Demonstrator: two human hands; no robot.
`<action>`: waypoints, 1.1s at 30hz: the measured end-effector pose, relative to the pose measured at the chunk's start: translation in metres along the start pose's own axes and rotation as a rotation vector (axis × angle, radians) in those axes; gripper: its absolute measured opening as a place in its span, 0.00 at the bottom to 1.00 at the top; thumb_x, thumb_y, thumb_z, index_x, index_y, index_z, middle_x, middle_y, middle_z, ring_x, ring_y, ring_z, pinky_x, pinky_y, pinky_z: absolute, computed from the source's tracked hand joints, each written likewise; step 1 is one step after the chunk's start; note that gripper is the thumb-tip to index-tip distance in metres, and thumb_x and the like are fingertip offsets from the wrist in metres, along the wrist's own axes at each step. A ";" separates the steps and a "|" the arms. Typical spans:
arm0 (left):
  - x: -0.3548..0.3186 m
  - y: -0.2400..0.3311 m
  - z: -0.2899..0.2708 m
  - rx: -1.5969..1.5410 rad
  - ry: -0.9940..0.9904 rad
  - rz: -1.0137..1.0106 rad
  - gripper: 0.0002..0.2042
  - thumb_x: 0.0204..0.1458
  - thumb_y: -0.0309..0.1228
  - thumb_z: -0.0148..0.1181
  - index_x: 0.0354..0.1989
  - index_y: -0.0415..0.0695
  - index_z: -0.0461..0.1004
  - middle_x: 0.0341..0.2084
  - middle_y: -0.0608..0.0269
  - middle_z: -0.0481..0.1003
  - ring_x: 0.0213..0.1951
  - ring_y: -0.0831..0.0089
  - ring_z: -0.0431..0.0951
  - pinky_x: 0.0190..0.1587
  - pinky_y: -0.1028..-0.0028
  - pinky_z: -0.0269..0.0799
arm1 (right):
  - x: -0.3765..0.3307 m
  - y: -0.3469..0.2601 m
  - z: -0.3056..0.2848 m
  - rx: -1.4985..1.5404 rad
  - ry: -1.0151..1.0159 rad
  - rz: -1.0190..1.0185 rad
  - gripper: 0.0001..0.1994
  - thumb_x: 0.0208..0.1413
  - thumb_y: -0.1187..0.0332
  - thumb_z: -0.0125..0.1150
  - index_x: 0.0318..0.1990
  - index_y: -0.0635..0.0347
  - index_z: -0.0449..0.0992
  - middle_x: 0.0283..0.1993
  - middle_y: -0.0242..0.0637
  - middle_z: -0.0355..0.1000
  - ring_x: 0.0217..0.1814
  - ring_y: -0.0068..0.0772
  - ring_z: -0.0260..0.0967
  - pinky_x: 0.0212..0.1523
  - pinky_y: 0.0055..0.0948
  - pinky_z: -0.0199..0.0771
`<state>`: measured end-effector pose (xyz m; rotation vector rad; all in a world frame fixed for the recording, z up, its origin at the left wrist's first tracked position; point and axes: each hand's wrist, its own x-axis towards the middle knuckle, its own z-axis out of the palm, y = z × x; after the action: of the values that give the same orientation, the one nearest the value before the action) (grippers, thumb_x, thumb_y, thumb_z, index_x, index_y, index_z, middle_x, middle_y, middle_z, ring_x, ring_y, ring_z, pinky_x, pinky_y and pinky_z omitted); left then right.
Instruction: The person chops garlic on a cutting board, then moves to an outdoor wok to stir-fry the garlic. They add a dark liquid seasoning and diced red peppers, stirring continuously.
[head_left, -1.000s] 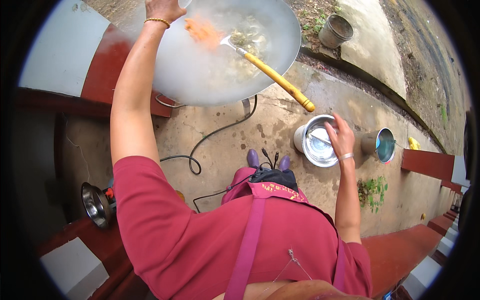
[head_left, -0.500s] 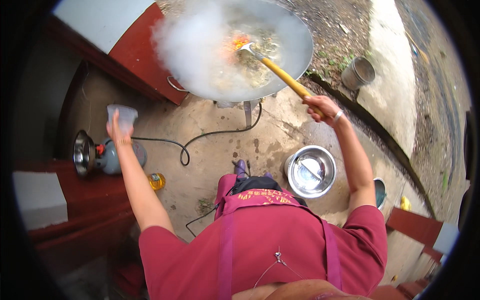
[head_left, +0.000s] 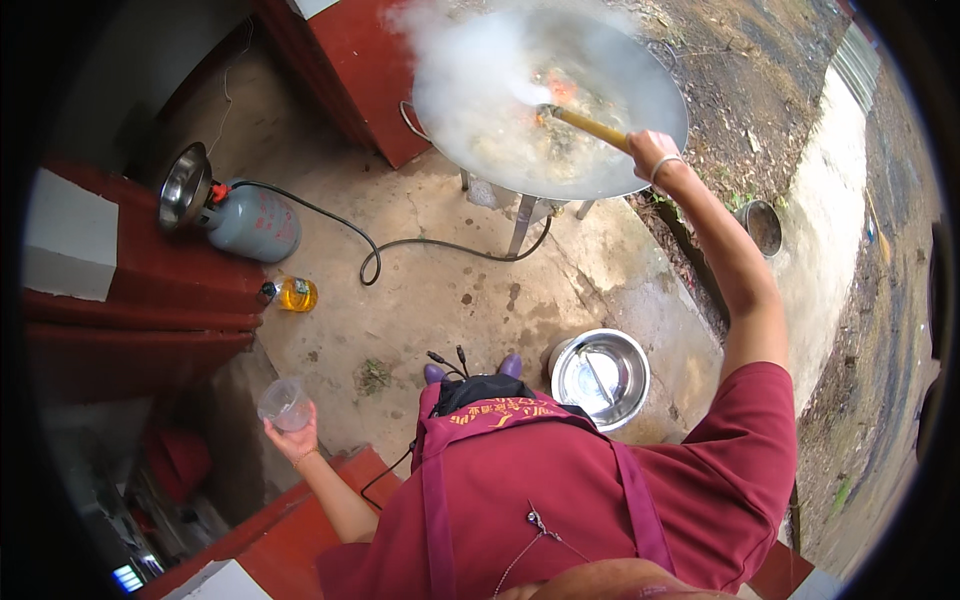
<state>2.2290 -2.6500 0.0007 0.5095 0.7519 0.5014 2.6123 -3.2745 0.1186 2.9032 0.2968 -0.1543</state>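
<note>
My right hand [head_left: 652, 155] is wrapped round the yellow handle of a wok spatula [head_left: 592, 128]. The spatula's head is down in a large steaming wok [head_left: 645, 95], among pale food with a bright red patch [head_left: 562, 90]; steam blurs much of it. Away to the left and low, my left hand [head_left: 294, 436] grips a clear plastic tub [head_left: 285, 404]. No contents can be made out in the tub.
A grey gas cylinder [head_left: 258, 225] with a metal bowl [head_left: 184, 188] against its top feeds a black hose [head_left: 440, 241] across the concrete. Near it lies a bottle of yellow oil [head_left: 297, 294]. A steel basin [head_left: 600, 378] stands by my feet; a bucket [head_left: 760, 228] is at right.
My left hand has swung back and down from beside the gas cylinder with the tub. My right hand has pushed the spatula forward, further into the wok. The whole view has shifted.
</note>
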 end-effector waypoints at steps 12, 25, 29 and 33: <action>0.027 -0.041 0.223 0.008 -0.791 -0.243 0.39 0.34 0.43 0.65 0.57 0.46 0.55 0.59 0.42 0.47 0.59 0.40 0.47 0.57 0.45 0.51 | -0.042 0.039 -0.006 -0.159 0.064 -0.048 0.11 0.39 0.78 0.55 0.33 0.55 0.69 0.25 0.45 0.71 0.30 0.50 0.70 0.28 0.43 0.70; 0.110 -0.259 0.553 1.194 -0.981 0.401 0.42 0.28 0.46 0.68 0.53 0.39 0.58 0.44 0.51 0.69 0.47 0.62 0.70 0.46 0.63 0.68 | -0.156 0.029 -0.011 0.134 0.235 0.156 0.13 0.40 0.74 0.52 0.38 0.51 0.70 0.23 0.42 0.69 0.26 0.47 0.69 0.26 0.43 0.68; 0.133 -0.328 0.570 1.358 -0.803 0.692 0.50 0.19 0.47 0.73 0.54 0.35 0.55 0.42 0.53 0.70 0.44 0.64 0.70 0.42 0.70 0.70 | -0.184 0.054 -0.011 0.169 0.371 0.206 0.17 0.37 0.72 0.57 0.41 0.48 0.72 0.22 0.40 0.68 0.25 0.45 0.69 0.26 0.40 0.68; 0.120 -0.314 0.575 1.209 -0.868 0.422 0.49 0.23 0.49 0.70 0.55 0.35 0.53 0.46 0.48 0.66 0.46 0.59 0.69 0.46 0.69 0.68 | -0.176 0.064 -0.011 0.200 0.404 0.230 0.16 0.39 0.71 0.56 0.40 0.45 0.73 0.22 0.39 0.69 0.25 0.43 0.69 0.26 0.38 0.68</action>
<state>2.8062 -2.9637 0.1116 1.8919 0.0029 0.1058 2.4549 -3.3664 0.1646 3.1184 0.0059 0.4692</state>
